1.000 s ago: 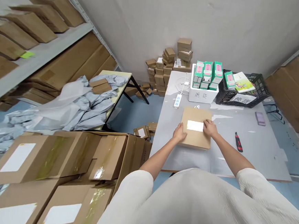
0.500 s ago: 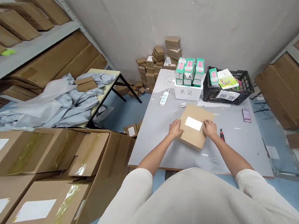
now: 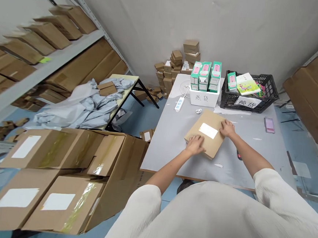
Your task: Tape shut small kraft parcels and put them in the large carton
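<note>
A flat cardboard box (image 3: 214, 143) with a white label (image 3: 208, 130) lies turned at an angle on the grey table (image 3: 167, 149). My left hand (image 3: 196, 145) grips its near left edge, fingers over the top and thumb toward me. At the right edge my right hand (image 3: 227, 128) holds the box, with fingertips on the upper right part. A red and black utility knife (image 3: 239, 155) lies partly hidden beneath my right forearm. Beyond the box is a small crumpled silvery piece (image 3: 198, 111).
At the table's back stand a white bin (image 3: 204, 99) of green-and-pink boxes and a black crate (image 3: 232, 100) with books. A power strip (image 3: 179, 104) lies left, a phone-like purple item (image 3: 269, 125) right. A large carton (image 3: 124, 175) of labelled boxes stands at the table's left.
The box has turned on the table. My left hand has moved from its left side onto the near left edge; my right hand has shifted up along the right edge. The view has swung left.
</note>
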`<state>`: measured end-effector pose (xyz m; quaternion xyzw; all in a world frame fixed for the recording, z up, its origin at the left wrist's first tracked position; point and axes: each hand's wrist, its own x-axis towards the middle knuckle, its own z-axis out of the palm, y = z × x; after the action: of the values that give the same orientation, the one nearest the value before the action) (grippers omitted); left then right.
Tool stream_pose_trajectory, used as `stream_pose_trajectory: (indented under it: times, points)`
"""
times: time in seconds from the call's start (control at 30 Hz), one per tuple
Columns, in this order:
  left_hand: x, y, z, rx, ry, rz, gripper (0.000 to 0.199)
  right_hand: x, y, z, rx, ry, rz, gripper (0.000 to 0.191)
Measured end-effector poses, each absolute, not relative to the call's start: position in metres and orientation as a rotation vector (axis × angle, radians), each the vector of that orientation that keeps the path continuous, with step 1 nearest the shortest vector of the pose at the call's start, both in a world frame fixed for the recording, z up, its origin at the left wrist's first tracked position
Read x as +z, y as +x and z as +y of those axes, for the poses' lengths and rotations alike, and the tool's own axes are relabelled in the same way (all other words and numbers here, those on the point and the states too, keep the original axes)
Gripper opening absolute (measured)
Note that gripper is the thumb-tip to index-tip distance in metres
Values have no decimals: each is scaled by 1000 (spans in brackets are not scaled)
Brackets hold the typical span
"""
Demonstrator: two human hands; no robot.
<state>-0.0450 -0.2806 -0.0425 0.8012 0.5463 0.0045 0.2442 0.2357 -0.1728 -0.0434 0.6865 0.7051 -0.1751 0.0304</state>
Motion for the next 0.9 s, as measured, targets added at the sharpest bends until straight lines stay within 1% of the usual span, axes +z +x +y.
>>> stream_pose_trajectory:
  times: [0.1,0.2,0.4,0.53,0.63,0.8,0.9]
  points:
    - [-47,-41,-289,-53,2267,1440,75,-49,241,-154,-584,2149,2077,67]
    - [-51,-43,-290,-62,2325,1419,73,-52,244,-148,-621,2188,2057,72]
    - [-49,-64,-275,-72,2309,1519,75,-48,248,-165,-555,2316,1915,70]
    - [-42,-91,-252,-136,2123,1684,71,-42,251,-184,-535,2369,1828,61]
    - [-39,-108,-233,-208,2045,1695,74,-38,249,-197,-610,2349,1798,58]
    - [-39,-132,-210,-274,2037,1641,59,-31,236,-216,-748,2323,1711,64]
    - [-43,-144,-203,-200,2048,1560,59,-27,230,-226,-824,2315,1672,64]
